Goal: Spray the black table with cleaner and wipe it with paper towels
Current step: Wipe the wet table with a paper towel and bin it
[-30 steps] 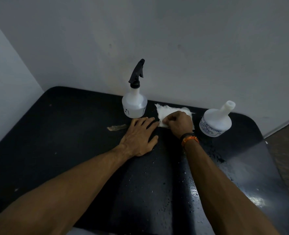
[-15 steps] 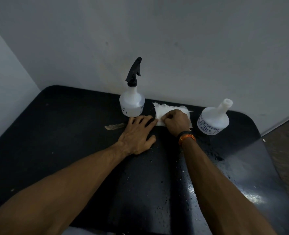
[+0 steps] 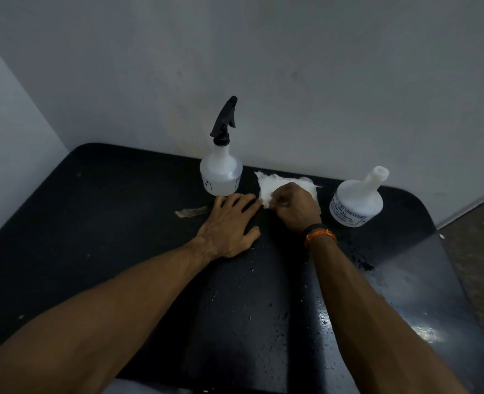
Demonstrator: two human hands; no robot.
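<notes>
The black table (image 3: 98, 237) fills the lower view, with wet droplets across its middle and right side. A white paper towel (image 3: 269, 186) lies crumpled near the back wall. My right hand (image 3: 294, 209) sits on it with curled fingers gripping the towel. My left hand (image 3: 229, 223) lies flat on the table just left of the towel, fingers spread, fingertips touching the towel's edge. A white spray bottle (image 3: 221, 174) with a black trigger head stands behind my left hand.
A second white bottle (image 3: 357, 200) with no cap and a printed label stands at the back right. A small pale scrap (image 3: 191, 212) lies left of my left hand. White walls close off the back and left. Floor shows beyond the table's right edge.
My right hand has shifted slightly on the paper towel, gathering it. My left hand stays flat in the same spot. The bottles have not moved.
</notes>
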